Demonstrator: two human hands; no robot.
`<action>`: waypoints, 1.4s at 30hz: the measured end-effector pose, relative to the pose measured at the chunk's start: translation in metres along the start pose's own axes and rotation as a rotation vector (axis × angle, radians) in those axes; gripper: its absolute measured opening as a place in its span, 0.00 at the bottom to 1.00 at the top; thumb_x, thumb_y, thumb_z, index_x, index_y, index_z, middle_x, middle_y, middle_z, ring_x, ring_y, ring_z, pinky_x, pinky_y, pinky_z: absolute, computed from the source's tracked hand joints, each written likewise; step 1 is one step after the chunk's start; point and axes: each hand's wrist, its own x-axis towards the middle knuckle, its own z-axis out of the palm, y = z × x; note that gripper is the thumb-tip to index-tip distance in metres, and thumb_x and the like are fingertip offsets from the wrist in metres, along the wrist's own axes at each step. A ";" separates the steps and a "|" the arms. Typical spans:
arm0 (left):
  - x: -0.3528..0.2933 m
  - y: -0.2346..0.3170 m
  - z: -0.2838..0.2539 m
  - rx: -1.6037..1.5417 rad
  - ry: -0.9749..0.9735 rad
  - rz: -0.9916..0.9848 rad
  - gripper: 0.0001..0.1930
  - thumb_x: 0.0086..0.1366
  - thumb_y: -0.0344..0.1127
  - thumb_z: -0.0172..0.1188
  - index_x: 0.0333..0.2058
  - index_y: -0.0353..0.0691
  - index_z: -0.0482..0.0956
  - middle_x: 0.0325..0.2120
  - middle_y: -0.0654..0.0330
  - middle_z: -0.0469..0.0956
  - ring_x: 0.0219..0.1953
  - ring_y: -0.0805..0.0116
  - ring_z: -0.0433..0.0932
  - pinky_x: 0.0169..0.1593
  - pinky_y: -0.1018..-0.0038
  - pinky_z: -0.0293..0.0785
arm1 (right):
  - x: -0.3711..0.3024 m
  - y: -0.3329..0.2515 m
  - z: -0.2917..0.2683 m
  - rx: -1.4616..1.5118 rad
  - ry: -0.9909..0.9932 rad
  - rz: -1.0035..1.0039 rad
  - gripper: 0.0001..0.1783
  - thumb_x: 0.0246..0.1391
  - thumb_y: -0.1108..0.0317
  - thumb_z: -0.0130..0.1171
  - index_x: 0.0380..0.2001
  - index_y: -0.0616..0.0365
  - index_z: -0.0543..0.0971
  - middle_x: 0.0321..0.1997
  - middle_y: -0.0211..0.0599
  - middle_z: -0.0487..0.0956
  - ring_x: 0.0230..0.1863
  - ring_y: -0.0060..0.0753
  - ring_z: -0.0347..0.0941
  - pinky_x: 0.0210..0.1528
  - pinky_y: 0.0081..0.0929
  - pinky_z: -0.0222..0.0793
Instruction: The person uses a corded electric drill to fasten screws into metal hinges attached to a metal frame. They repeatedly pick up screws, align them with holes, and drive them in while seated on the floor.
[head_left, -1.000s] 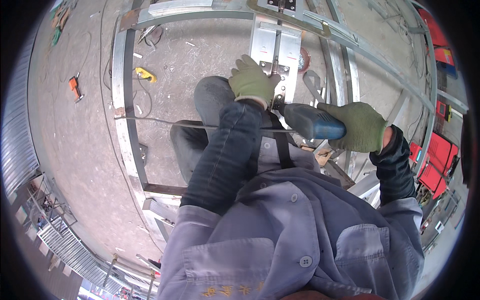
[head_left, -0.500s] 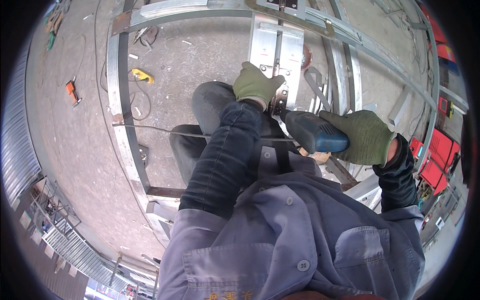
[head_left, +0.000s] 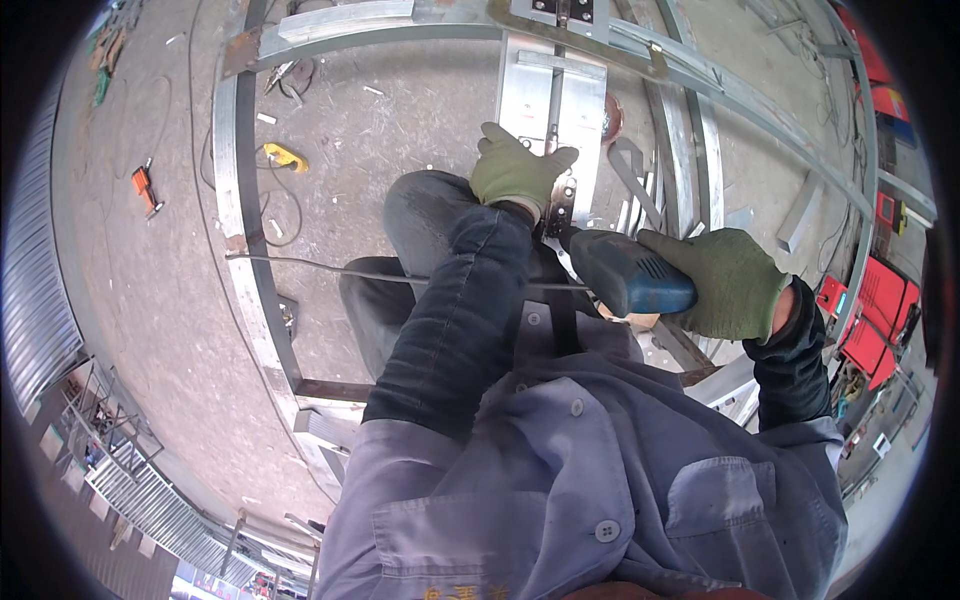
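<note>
Head view: right hand point(head_left: 728, 282), green-gloved, wrapped around blue power tool point(head_left: 630, 277), nose at galvanised steel bracket point(head_left: 552, 105) of the frame. Left hand point(head_left: 515, 172) clamps bracket. Tool looks heavy, rigid; grip the body. Steel stiff, edges sharp.

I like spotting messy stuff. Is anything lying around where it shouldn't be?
Yes, a bit. An orange tool and a yellow tool lie loose on the concrete floor with their cords trailing, away from the gloved hands. The right hand grips a blue power tool against the metal frame.
</note>
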 end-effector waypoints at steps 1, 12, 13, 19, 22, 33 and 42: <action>0.001 0.001 0.000 0.007 -0.016 -0.021 0.59 0.49 0.73 0.82 0.61 0.25 0.70 0.54 0.34 0.85 0.55 0.39 0.89 0.57 0.53 0.86 | 0.001 -0.002 -0.001 -0.001 0.000 0.005 0.49 0.47 0.54 0.78 0.73 0.53 0.76 0.37 0.52 0.88 0.43 0.61 0.88 0.50 0.53 0.82; 0.008 -0.004 0.006 0.004 -0.005 0.012 0.56 0.52 0.69 0.82 0.60 0.23 0.71 0.53 0.35 0.86 0.52 0.41 0.90 0.55 0.55 0.86 | 0.003 -0.003 -0.007 -0.017 -0.027 0.009 0.46 0.48 0.56 0.77 0.72 0.52 0.76 0.36 0.51 0.88 0.42 0.60 0.88 0.48 0.52 0.82; 0.008 -0.004 0.006 0.006 -0.006 0.013 0.56 0.52 0.69 0.82 0.60 0.22 0.71 0.53 0.35 0.86 0.52 0.40 0.90 0.55 0.55 0.86 | 0.002 -0.002 -0.005 -0.016 -0.020 0.002 0.46 0.48 0.56 0.77 0.72 0.53 0.75 0.36 0.51 0.88 0.42 0.60 0.88 0.48 0.52 0.82; 0.008 -0.007 0.007 -0.004 0.003 0.020 0.57 0.52 0.69 0.82 0.61 0.21 0.71 0.52 0.33 0.86 0.52 0.39 0.90 0.56 0.55 0.86 | -0.001 -0.004 -0.004 -0.020 -0.011 0.011 0.46 0.52 0.53 0.76 0.73 0.54 0.74 0.39 0.49 0.89 0.43 0.58 0.89 0.48 0.51 0.82; 0.007 -0.005 0.003 0.021 -0.043 0.018 0.56 0.53 0.68 0.82 0.61 0.25 0.67 0.56 0.34 0.83 0.52 0.40 0.90 0.54 0.54 0.87 | -0.006 -0.010 -0.004 -0.019 0.005 0.007 0.44 0.55 0.52 0.75 0.73 0.55 0.75 0.39 0.50 0.89 0.43 0.58 0.89 0.48 0.50 0.82; 0.009 -0.007 0.006 0.079 -0.005 0.042 0.57 0.53 0.72 0.81 0.61 0.25 0.69 0.55 0.34 0.85 0.53 0.40 0.90 0.55 0.53 0.87 | -0.013 -0.016 0.006 -0.084 0.057 -0.015 0.40 0.55 0.57 0.74 0.70 0.55 0.76 0.40 0.45 0.89 0.41 0.56 0.88 0.45 0.52 0.82; 0.002 -0.029 0.007 0.073 -0.019 0.152 0.64 0.50 0.69 0.84 0.66 0.17 0.65 0.53 0.31 0.86 0.57 0.40 0.89 0.61 0.58 0.85 | -0.030 -0.019 0.016 -0.032 0.126 0.045 0.30 0.56 0.58 0.70 0.61 0.54 0.81 0.37 0.48 0.89 0.41 0.58 0.88 0.45 0.51 0.82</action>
